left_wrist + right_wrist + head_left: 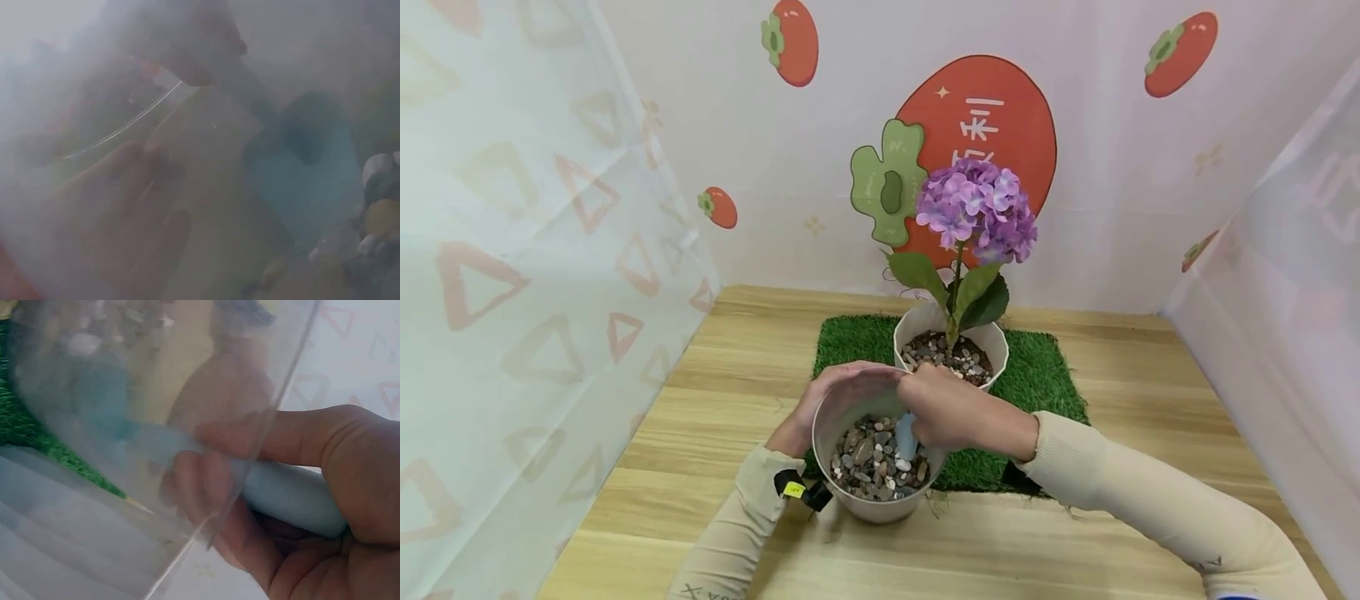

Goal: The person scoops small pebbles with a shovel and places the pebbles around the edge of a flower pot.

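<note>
A translucent plastic bucket (880,510) tilts slightly on the table and holds many small pebbles (865,462). Around its far left side curls my left hand (805,417), the fingers showing dimly through the wall. My right hand (958,412) reaches over the right rim and grips a light blue trowel (906,436) by its handle. In the left wrist view the trowel's blade (312,175) is hazy through the plastic, close to the pebbles. The right wrist view shows fingers wrapped about the handle (290,494). The blade's tip is hard to make out.
Behind the bucket, a white pot (997,346) with a purple hydrangea (977,204) stands on a green turf mat (1037,379). Pebbles and brown soil cover the pot's surface. The wooden table (1150,375) is enclosed by printed cloth walls (775,167).
</note>
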{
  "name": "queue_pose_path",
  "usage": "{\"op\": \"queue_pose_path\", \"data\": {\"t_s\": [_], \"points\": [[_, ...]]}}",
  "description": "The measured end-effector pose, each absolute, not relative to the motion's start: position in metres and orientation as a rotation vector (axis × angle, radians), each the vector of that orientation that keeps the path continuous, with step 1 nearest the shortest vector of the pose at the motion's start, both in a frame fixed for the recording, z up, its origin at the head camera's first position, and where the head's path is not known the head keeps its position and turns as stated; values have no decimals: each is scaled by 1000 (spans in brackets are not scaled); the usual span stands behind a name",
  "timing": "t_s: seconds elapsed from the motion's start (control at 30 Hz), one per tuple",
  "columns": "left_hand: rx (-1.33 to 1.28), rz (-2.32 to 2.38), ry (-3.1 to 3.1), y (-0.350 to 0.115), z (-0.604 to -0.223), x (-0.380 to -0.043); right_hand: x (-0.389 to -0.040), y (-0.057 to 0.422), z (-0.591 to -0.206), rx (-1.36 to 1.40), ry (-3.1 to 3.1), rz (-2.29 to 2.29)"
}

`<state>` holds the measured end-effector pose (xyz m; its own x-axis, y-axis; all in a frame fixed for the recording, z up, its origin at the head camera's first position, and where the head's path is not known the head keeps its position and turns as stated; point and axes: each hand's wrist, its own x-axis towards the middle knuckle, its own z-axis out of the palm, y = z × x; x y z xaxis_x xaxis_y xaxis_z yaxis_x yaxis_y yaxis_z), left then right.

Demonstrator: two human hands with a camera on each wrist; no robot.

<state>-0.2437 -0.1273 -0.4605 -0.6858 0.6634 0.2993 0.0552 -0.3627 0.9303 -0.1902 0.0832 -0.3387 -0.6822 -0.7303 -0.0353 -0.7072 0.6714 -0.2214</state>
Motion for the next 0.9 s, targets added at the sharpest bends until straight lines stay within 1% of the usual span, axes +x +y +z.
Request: {"op": "queue_pose_path", "data": {"t_s": [0.2,0.5,0.9], "points": [[1008,2099,1481,-130,-462,-243,-191,87,-344,-1261,2690,-443],[978,2116,1326,-127,-462,-246,-191,85,-365,-1353,2709,-593],[987,2127,1380,-125,-461,-246,-195,85,-368,-1404,2671,-540]]}}
